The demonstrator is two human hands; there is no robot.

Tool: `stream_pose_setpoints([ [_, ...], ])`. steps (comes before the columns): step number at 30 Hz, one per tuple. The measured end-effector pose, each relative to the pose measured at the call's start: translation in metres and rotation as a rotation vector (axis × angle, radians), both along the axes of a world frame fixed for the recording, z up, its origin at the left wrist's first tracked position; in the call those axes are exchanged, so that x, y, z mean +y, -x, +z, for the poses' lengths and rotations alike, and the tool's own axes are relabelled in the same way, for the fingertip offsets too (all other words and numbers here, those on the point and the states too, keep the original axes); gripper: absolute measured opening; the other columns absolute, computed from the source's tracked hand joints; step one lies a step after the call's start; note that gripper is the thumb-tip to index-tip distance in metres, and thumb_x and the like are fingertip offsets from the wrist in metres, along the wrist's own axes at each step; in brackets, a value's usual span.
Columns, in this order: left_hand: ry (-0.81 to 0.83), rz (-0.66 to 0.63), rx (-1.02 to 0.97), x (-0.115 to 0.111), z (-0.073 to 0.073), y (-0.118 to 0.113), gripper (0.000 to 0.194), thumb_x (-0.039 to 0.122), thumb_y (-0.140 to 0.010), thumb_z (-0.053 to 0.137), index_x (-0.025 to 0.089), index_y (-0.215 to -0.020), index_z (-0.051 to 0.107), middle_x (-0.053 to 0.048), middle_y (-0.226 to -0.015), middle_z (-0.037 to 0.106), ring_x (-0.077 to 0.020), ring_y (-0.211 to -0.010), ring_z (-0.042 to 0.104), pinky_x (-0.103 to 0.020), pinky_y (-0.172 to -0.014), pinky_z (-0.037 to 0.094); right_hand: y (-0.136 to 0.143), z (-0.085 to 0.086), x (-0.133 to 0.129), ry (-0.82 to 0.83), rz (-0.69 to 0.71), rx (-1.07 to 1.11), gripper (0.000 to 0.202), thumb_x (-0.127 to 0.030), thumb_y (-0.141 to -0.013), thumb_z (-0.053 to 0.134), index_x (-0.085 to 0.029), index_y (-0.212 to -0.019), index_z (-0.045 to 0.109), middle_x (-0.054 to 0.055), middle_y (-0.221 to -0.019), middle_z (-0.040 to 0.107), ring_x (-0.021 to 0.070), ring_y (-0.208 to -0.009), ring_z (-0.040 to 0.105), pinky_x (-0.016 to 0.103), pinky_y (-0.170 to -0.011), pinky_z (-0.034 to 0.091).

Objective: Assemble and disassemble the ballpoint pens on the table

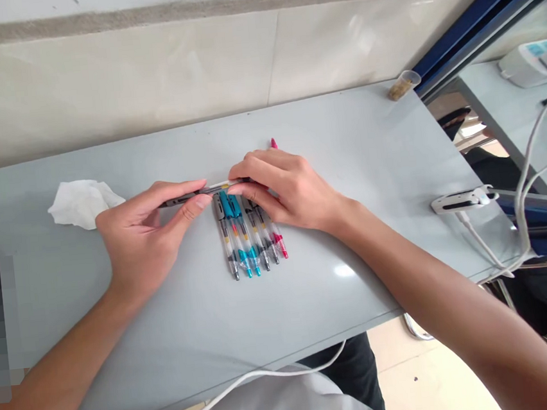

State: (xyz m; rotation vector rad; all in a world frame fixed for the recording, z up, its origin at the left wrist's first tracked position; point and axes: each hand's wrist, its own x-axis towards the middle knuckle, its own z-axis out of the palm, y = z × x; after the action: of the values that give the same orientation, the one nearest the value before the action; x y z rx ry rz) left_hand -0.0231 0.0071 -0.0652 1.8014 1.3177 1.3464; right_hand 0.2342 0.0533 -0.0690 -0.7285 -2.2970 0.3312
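A slim pen (214,189) with a dark grey cap end lies crosswise between my two hands, just above the table. My left hand (148,233) pinches its capped end between thumb and fingers. At the other end, my right hand (286,187) closes thumb and fingertips round the pen's tip. Below it, several clear-barrelled pens (245,243) with grey, blue and pink parts lie side by side in a row. My right hand hides the tops of the rightmost ones. The tip of a pink thing (274,143) shows behind my right knuckles.
A crumpled white tissue (82,203) lies left on the grey table (180,343). In the far right corner stands a small clear cup (403,85) with brown contents. A white power strip (464,199) with cables is at the right edge. A wall runs behind.
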Motion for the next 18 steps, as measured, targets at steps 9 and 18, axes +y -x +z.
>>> stream_pose_setpoints([
  [9,0.004,0.042,-0.050,0.0059,-0.0057,0.0034,0.022,0.045,-0.093,0.101,0.034,-0.110,0.094,0.009,-0.107,0.091,-0.0260,-0.101,0.085,-0.049,-0.091,0.069,-0.0002,-0.0003,-0.0038,0.056,-0.052,0.012,0.045,-0.061,-0.126,0.041,-0.023,-0.140,0.060,0.008,-0.117,0.075,0.0222,-0.096,0.073,0.038,-0.088,0.057],
  [18,0.030,0.016,-0.059,0.0044,-0.0097,0.0050,0.019,0.046,-0.097,0.098,0.037,-0.113,0.094,0.002,-0.112,0.091,-0.0270,-0.104,0.088,-0.046,-0.098,0.074,-0.0007,-0.0020,0.0032,-0.011,-0.068,0.094,0.045,-0.057,-0.125,0.049,-0.023,-0.102,0.068,0.002,-0.084,0.069,0.0173,-0.071,0.060,0.034,-0.077,0.050],
])
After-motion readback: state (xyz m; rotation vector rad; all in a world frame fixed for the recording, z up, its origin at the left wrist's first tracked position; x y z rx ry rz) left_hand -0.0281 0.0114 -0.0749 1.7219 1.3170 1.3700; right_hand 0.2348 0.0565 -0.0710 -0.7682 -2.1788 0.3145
